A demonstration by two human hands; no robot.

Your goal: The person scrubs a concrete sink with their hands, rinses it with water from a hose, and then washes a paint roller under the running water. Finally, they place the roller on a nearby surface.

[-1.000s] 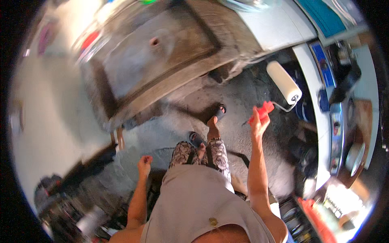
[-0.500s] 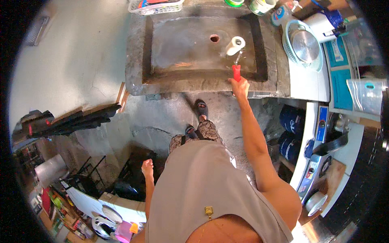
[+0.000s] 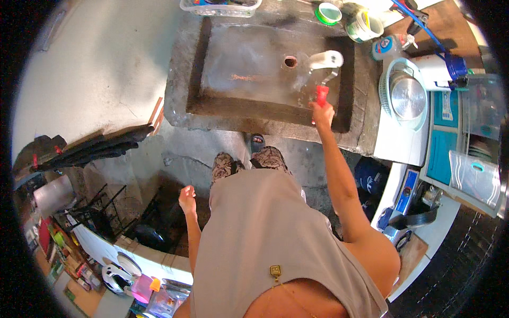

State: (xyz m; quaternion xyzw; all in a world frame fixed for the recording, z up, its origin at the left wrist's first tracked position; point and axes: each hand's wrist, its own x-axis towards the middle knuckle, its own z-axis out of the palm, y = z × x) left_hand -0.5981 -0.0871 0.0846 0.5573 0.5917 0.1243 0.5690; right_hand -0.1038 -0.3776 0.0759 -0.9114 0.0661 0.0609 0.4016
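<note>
My right hand is closed around the red handle of a paint roller with a white sleeve. The roller is over the right part of a shallow stone sink, just right of its round drain hole. Wet-looking marks show on the sink floor around the sleeve; whether the sleeve touches it I cannot tell. Low at my left side, away from the sink, my left hand hangs with its fingers loosely curled and nothing visible in them.
A white basket, a green-rimmed tub and a bucket line the sink's back edge. On the right stand a spray bottle, a pale-blue colander with a metal pot and a stove. Black folded fabric lies at left.
My right hand and the roller have shifted slightly right in the sink, and the sleeve has turned more sideways. My body stands closer to the sink. My left hand remains low.
</note>
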